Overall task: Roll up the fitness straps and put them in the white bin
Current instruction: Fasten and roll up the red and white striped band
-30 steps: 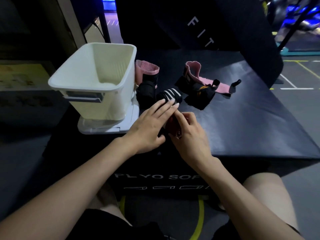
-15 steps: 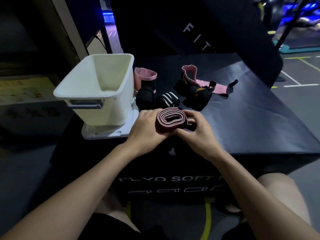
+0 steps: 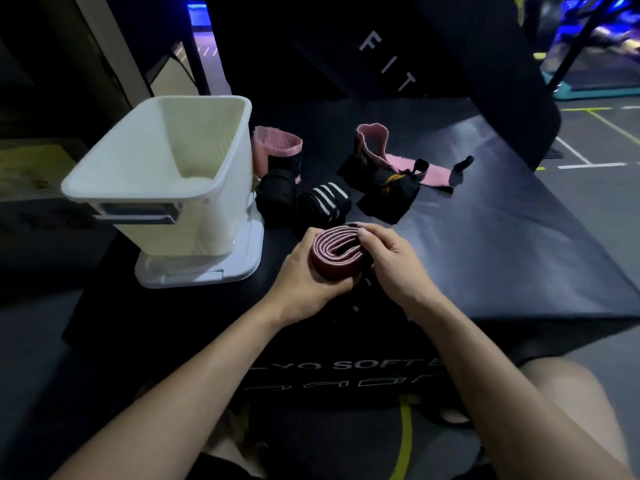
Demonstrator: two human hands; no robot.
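A dark red strap with a pale pink inner face, rolled into a flat coil (image 3: 335,252), sits between my hands just above the black box top. My left hand (image 3: 308,275) cups it from the left and below; my right hand (image 3: 391,261) pinches its right end. The white bin (image 3: 156,188) stands to the left on its lid and looks empty. Behind the coil lie a black strap with white stripes (image 3: 325,199), a black roll (image 3: 275,195), a pink band (image 3: 277,148) and a loose pink-and-black strap (image 3: 398,168).
The work surface is a black soft plyo box (image 3: 485,237); its front edge runs just below my wrists. A dark padded panel with white letters (image 3: 388,60) rises behind. Grey gym floor with painted lines (image 3: 595,140) lies to the right.
One second ago the red strap was mostly hidden under my fingers. Both hands have since lifted the rolled coil into view and keep gripping it, with the coil turned face-up.
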